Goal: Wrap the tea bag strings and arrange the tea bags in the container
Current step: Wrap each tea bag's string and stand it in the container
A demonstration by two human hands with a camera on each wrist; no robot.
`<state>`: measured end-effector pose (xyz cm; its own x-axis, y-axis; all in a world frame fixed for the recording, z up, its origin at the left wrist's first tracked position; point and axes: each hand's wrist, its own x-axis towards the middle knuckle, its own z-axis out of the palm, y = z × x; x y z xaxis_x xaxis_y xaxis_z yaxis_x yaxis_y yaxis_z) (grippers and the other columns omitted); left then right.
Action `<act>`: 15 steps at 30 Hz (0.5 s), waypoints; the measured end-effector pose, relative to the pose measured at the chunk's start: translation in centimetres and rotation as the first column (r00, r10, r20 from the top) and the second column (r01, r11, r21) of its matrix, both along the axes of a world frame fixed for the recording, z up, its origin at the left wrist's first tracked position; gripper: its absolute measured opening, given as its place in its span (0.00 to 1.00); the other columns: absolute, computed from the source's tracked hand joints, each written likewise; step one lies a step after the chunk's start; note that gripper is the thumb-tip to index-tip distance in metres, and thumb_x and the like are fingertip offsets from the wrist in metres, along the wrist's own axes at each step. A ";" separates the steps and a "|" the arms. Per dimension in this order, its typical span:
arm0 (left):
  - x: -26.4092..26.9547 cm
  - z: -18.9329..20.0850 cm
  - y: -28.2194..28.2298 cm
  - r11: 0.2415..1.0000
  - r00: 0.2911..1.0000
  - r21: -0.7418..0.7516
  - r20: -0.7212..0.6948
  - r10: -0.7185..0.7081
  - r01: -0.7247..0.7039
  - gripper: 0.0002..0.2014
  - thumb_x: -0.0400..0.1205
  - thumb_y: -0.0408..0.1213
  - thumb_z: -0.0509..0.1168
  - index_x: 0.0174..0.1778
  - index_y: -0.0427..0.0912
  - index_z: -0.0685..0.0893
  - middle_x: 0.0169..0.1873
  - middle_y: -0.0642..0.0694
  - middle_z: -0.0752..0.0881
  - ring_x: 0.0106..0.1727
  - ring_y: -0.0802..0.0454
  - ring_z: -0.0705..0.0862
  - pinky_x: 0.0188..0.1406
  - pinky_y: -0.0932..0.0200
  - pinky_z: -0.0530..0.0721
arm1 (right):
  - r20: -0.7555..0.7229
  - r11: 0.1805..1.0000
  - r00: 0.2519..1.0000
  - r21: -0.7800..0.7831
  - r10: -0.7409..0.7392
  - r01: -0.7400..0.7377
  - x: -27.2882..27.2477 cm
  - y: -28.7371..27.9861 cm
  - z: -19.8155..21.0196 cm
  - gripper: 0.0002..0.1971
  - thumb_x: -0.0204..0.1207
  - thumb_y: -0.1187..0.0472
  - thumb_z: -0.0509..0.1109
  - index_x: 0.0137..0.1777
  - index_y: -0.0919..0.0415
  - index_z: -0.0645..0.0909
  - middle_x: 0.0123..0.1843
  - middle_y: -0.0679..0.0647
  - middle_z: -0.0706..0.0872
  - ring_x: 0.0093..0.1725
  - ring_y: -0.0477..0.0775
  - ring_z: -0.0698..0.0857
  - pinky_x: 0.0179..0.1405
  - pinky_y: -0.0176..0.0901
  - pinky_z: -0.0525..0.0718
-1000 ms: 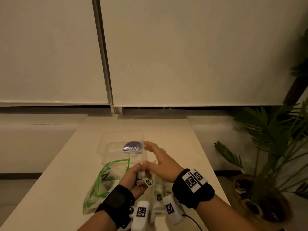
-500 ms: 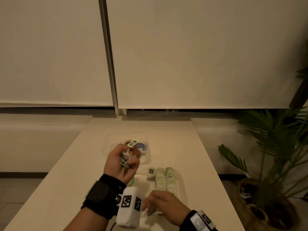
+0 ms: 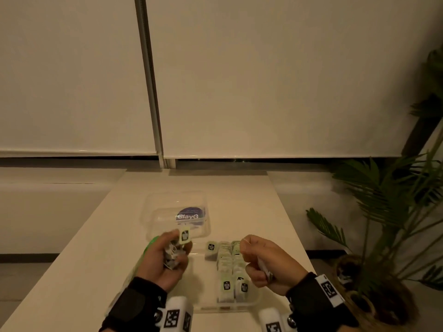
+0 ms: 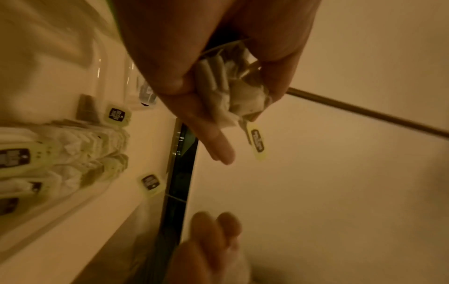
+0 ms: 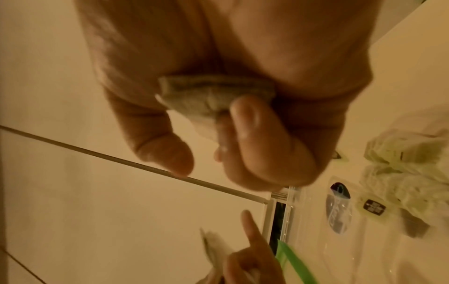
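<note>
My left hand (image 3: 176,252) is raised over the table and grips a bunch of tea bags (image 4: 233,90); one green tag (image 3: 184,235) sticks up from it and another tag (image 4: 257,140) dangles. To its right, my right hand (image 3: 249,257) has its fingers curled round a single tea bag (image 5: 213,100), above the clear container (image 3: 254,305). Rows of wrapped tea bags (image 3: 227,267) stand in the container's right half. The held bag's string is too thin to follow.
The clear lid (image 3: 187,215) with a blue label lies behind the container. A green-edged zip bag (image 3: 152,243) lies under my left hand. A potted palm (image 3: 383,212) stands off the table's right edge. Wall panels close the far end.
My right hand has come up from the container's near edge, now holding a tea bag. My left hand has dropped slightly toward me, still gripping its bunch.
</note>
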<state>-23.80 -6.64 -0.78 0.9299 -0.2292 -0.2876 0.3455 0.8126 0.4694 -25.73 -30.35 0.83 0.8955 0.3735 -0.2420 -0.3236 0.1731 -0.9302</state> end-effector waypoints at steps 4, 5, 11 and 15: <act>-1.5 -0.2 -2.9 0.981 0.997 0.184 0.042 -0.069 0.060 0.11 0.78 0.22 0.58 0.36 0.42 0.75 0.47 0.35 0.87 0.46 0.43 0.92 0.31 0.56 0.89 | 0.000 0.994 0.997 0.080 0.076 -0.076 -0.5 0.5 0.6 0.22 0.58 0.68 0.67 0.49 0.53 0.63 0.35 0.54 0.64 0.26 0.48 0.58 0.20 0.32 0.55; -1.7 -0.2 -3.4 0.977 0.995 0.205 0.068 -0.074 0.058 0.11 0.80 0.20 0.55 0.39 0.39 0.76 0.47 0.33 0.86 0.42 0.44 0.92 0.29 0.57 0.88 | 0.004 0.992 0.996 0.092 0.086 -0.086 -0.5 0.6 0.6 0.23 0.58 0.70 0.65 0.50 0.53 0.61 0.35 0.54 0.69 0.27 0.48 0.59 0.20 0.33 0.55; -2.7 -0.4 -3.4 0.974 0.974 0.205 0.180 -0.139 0.101 0.18 0.52 0.21 0.69 0.34 0.39 0.73 0.45 0.38 0.86 0.30 0.47 0.84 0.14 0.62 0.72 | 0.026 0.993 0.993 -0.024 0.116 -0.115 -0.3 1.5 1.3 0.26 0.51 0.73 0.53 0.49 0.55 0.53 0.33 0.66 0.81 0.27 0.51 0.61 0.21 0.38 0.54; -3.6 -1.0 -2.7 0.976 0.982 0.174 0.113 -0.154 0.133 0.26 0.48 0.27 0.77 0.42 0.40 0.80 0.33 0.43 0.81 0.23 0.50 0.77 0.17 0.63 0.72 | 0.096 0.972 0.985 -0.203 0.141 -0.119 -0.7 2.3 0.9 0.12 0.62 0.72 0.55 0.41 0.58 0.59 0.34 0.67 0.84 0.24 0.50 0.63 0.20 0.37 0.59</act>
<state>-27.38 -9.37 -1.80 0.9218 -0.3219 -0.2161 0.3827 0.6664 0.6400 -26.42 -28.04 1.78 0.8673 0.4435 -0.2258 -0.2264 -0.0524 -0.9726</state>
